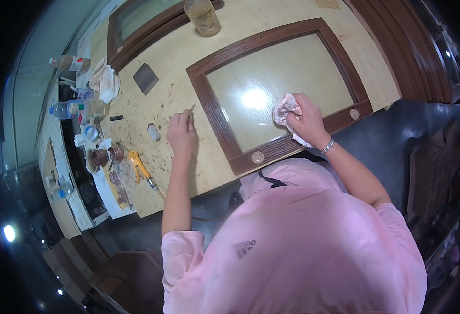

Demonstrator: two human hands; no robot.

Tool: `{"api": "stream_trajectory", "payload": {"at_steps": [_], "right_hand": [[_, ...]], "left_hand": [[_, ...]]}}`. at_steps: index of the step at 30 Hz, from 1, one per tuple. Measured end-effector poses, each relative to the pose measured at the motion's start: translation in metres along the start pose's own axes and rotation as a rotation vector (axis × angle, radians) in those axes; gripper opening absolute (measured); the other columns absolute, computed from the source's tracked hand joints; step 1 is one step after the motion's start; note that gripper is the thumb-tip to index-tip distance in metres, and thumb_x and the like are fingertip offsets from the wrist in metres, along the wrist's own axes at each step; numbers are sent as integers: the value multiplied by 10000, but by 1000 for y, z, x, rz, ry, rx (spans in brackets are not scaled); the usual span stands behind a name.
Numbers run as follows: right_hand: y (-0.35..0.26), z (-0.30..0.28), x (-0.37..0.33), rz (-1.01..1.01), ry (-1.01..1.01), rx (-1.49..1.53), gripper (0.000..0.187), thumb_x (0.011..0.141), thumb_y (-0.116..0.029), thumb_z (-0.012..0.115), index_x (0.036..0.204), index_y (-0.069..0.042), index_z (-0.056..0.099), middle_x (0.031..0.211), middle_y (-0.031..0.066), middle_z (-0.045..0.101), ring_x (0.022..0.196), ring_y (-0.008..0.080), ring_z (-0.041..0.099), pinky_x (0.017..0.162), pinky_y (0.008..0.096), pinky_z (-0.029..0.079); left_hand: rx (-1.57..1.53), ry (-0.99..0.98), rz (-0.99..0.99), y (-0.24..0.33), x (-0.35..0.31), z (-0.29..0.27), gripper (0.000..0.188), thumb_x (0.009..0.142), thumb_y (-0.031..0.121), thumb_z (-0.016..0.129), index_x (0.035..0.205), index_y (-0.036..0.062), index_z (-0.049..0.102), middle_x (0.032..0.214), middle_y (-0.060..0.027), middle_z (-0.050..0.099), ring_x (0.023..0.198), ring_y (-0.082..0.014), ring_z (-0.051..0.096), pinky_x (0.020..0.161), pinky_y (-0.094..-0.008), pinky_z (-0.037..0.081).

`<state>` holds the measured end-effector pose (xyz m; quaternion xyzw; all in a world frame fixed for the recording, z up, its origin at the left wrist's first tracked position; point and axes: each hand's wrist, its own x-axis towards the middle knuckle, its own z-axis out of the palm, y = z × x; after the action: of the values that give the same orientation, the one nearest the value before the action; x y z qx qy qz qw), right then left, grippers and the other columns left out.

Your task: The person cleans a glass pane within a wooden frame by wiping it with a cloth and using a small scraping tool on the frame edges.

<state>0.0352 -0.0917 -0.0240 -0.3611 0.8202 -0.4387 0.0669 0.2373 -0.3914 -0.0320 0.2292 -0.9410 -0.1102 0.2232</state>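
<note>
A brown wooden door frame (215, 123) with a glass panel (251, 70) lies flat on the worktable (172, 73). Over the glass near its lower right, my right hand (309, 123) is closed on a crumpled white cloth (284, 109) with reddish-brown stains. My left hand (180, 132) rests at the table just left of the frame, fingers drawn together. From its fingertips sticks a thin pale sliver, perhaps a small blade (193, 108); its other end is hidden in the fingers. Round patterned discs (258, 157) sit on the frame's near corners.
Left of my left hand lie a yellow air blow gun (140, 166) with a hose, a small whitish block (153, 133) and a dark square pad (145, 79). Bottles (65, 110) and rags (104, 81) line the left edge. A jar (203, 18) and a second framed panel (135, 39) are beyond.
</note>
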Motion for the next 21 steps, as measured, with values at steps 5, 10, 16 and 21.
{"api": "stream_trajectory", "payload": {"at_steps": [5,10,16,21], "right_hand": [[2,0,0,8,16,3,343,766,-140,632,1094,-53,587,1011,167,622,892,399,632,753,460,515],[2,1,1,0,16,-7,342,764,-143,635,1090,-55,585,999,167,624,883,401,632,741,461,516],[3,2,2,16,17,-16,343,761,-144,636,1086,-48,582,995,176,621,882,410,629,738,462,516],[2,1,2,38,-9,-10,343,762,-142,630,1088,-47,583,991,180,621,886,413,628,741,465,515]], "left_hand": [[-166,13,52,38,-5,-14,292,818,-20,649,1076,105,708,913,-95,632,830,-275,610,730,-384,509],[-156,-54,-22,44,-27,-8,405,740,-79,629,1091,102,720,862,-87,603,810,-269,608,715,-369,511],[-148,7,-58,59,-31,-11,319,764,-55,645,1031,93,737,827,-86,599,778,-273,609,670,-377,506],[-263,-36,-128,59,-35,-7,278,795,-38,655,1028,80,749,812,-88,610,747,-259,609,676,-358,503]]}}
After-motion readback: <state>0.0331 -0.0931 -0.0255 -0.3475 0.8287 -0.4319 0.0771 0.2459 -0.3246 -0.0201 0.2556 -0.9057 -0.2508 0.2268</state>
